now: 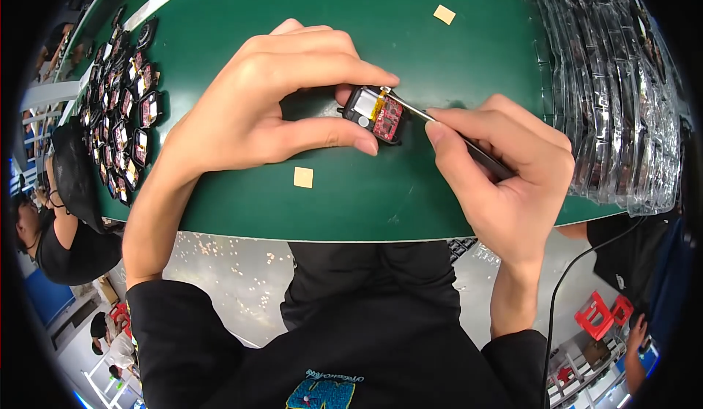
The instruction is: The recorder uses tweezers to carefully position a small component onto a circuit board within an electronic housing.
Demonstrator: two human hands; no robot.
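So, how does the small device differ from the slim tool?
The small device is compact and blocky; the slim tool is long and narrow. The device is black-cased with a red circuit board showing; the tool is silvery toward its tip and dark farther back. The left hand holds the device by its edges; the right hand grips the tool like a pen. Both are held over the green table.

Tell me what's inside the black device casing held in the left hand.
A red circuit board, a silvery rectangular block, a yellow strip and a small white disc show. Whatever lies beneath them is covered.
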